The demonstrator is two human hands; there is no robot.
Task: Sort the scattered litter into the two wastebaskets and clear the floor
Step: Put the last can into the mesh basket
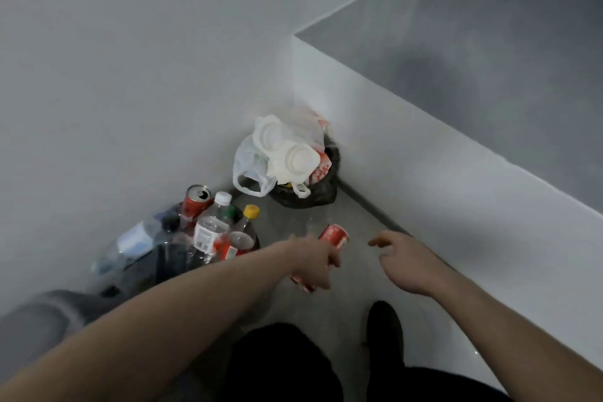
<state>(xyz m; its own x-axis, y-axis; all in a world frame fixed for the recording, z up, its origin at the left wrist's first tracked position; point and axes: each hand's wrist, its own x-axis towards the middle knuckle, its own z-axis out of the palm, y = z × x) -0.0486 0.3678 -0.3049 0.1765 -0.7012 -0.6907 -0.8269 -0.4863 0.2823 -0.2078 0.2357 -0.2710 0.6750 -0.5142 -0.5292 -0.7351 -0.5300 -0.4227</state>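
My left hand (313, 266) grips a red drink can (335, 236) just above the grey floor. The can's end sticks out past the fingers, and a red piece (303, 285) shows under the hand; I cannot tell whether it is the same can. My right hand (406, 259) hovers to the right of the can with relaxed fingers, holding nothing. To the left, one wastebasket (251, 240) is heaped with plastic bottles and a red can (196, 201). In the corner, the black-lined wastebasket (313, 197) overflows with a white plastic bag, white lids and red-and-white cartons.
A white wall runs along the left. A white ledge (424, 153) with a grey top borders the right side. A dark baseboard follows its foot. My black shoe (385, 326) and dark trouser legs fill the bottom of the view.
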